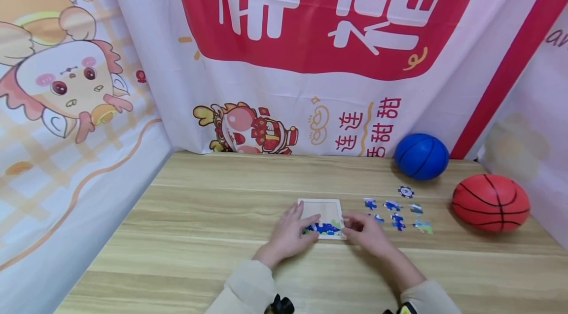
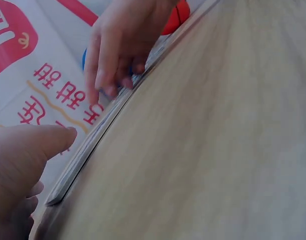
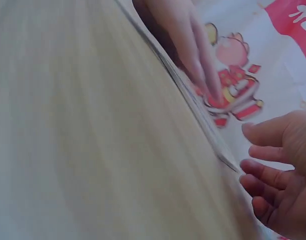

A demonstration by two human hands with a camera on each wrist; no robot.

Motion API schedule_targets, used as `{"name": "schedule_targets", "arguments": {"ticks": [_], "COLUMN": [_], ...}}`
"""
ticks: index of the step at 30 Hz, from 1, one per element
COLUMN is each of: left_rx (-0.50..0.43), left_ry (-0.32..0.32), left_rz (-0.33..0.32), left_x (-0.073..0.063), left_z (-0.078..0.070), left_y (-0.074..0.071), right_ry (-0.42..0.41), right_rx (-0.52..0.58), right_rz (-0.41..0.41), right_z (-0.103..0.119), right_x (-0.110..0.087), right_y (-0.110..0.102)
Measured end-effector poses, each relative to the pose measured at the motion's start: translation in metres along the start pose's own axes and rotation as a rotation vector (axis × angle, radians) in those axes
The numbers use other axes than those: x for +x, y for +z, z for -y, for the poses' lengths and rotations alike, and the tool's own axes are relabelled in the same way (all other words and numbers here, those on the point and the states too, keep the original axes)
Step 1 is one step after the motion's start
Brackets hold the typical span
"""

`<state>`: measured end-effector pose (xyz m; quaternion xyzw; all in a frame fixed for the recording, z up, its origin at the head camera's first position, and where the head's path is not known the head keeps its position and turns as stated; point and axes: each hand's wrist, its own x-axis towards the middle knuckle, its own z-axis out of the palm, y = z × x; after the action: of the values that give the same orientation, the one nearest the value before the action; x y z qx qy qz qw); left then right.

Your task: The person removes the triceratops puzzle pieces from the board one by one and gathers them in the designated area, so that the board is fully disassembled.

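Note:
A small square puzzle tray (image 1: 318,201) with a pale raised rim lies flat on the table. Blue and green jigsaw pieces (image 1: 326,228) fill a strip along its near side, and bare board shows above them. My left hand (image 1: 289,230) rests at the tray's left side, fingers extended, thumb near the bottom rim. At the right rim is my right hand (image 1: 366,235), its fingers loosely bent with nothing seen between them in the right wrist view (image 3: 280,172). Several loose puzzle pieces (image 1: 397,222) lie right of the tray, one partly behind the right hand.
A round black-and-white disc (image 1: 406,191) lies behind the loose pieces. A blue ball (image 1: 421,156) sits at the table's back right, and a red ball (image 1: 491,202) stands nearer on the right. Printed cloth (image 1: 266,82) hangs along the back and sides of the wooden table (image 1: 199,215).

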<state>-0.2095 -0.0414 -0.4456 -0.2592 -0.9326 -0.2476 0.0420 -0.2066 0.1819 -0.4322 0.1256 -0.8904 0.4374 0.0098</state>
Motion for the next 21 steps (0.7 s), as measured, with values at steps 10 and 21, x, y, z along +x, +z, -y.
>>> {"name": "schedule_targets", "arguments": {"ticks": [10, 21], "left_rx": [0.012, 0.019], "left_ry": [-0.015, -0.022], "left_rz": [0.028, 0.036], "left_x": [-0.002, -0.003], "left_z": [-0.005, -0.007], "left_y": [0.007, 0.007], "right_ry": [-0.01, 0.013], "right_rx": [-0.086, -0.131], "right_rz": [0.021, 0.014], "right_z": [-0.001, 0.003], "right_x": [0.001, 0.0], "right_y": [0.017, 0.019]}}
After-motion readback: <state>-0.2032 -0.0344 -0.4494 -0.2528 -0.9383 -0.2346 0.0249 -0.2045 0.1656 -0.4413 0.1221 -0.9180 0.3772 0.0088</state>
